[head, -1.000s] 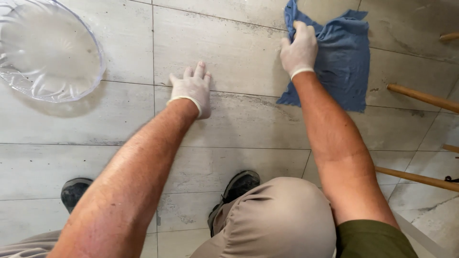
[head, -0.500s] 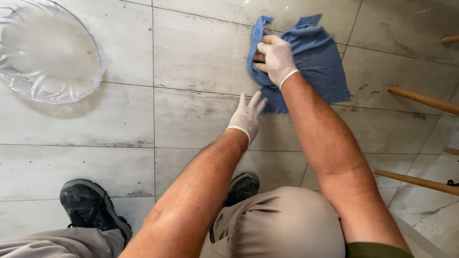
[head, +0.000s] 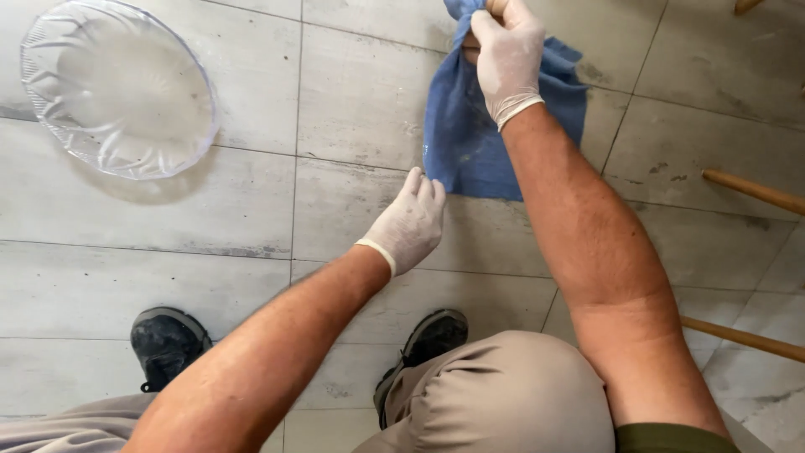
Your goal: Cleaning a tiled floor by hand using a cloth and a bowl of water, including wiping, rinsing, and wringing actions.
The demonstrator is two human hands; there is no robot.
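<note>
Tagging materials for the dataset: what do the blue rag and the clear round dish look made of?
Blue rag: woven cloth, matte; it bunches into soft folds in the gloved right hand. Clear round dish: glass or hard plastic, glossy; floor tiles show through, rim fluted. Which one, cannot tell.

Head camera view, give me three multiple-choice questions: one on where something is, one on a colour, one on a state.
1. Where is the clear glass bowl?
A. On the floor tiles, upper left
B. In the left hand
C. On the cloth

2. What colour is the cloth?
A. Red
B. Blue
C. Yellow

3. What is the right hand doing?
A. Lying flat and open on a tile
B. Gripping the bunched cloth
C. Holding the bowl

Answers: 1 A, the bowl sits alone on the tiles; 2 B, the fabric is plainly blue; 3 B, the gloved fingers close around gathered cloth, while the left hand is open near its edge.
</note>
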